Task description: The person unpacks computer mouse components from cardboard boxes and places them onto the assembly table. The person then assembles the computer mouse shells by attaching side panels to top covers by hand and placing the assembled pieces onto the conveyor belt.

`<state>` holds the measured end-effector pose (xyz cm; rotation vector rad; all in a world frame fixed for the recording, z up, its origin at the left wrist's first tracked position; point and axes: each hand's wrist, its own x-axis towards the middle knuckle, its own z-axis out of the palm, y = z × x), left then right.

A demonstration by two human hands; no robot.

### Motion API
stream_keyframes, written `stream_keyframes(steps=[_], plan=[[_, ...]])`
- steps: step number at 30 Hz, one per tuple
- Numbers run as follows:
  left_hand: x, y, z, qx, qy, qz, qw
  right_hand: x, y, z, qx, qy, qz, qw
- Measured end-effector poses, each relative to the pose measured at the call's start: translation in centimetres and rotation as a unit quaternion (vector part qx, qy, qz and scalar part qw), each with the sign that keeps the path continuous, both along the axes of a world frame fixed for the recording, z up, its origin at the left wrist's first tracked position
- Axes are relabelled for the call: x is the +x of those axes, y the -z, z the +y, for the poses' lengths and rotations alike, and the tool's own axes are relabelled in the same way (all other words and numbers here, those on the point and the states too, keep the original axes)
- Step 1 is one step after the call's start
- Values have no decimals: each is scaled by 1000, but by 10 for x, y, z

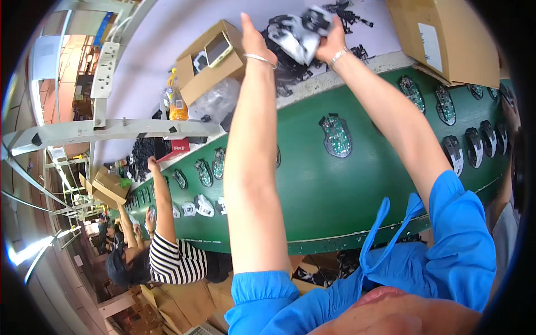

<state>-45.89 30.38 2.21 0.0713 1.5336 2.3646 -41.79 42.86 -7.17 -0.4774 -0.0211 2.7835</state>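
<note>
Both my arms reach across the green conveyor belt (335,190) to the far shelf. My left hand (254,40) and my right hand (330,42) together grip a grey and black computer mouse shell (298,32), held above a pile of black plastic parts (290,61). Each wrist wears a thin bracelet. My sleeves are blue. On the belt below my arms lies a mouse base with a green circuit board (336,135).
More mouse bases (453,153) lie in a row along the belt. Cardboard boxes (212,61) (446,33) stand on the far shelf, with an orange bottle (177,106) beside them. A person in a striped shirt (176,259) works at the belt to my left.
</note>
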Motion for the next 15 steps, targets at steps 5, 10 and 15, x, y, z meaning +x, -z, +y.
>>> stream_keyframes(steps=[5,10,15], plan=[[70,11,-44,-144,-103,202,963,-18,7,-4,154,-137,133,970],[285,25,-124,-160,134,34,977,126,-25,-40,253,-147,-35,956],[476,106,-187,-38,367,-263,891,337,-40,-67,300,-168,-24,939]])
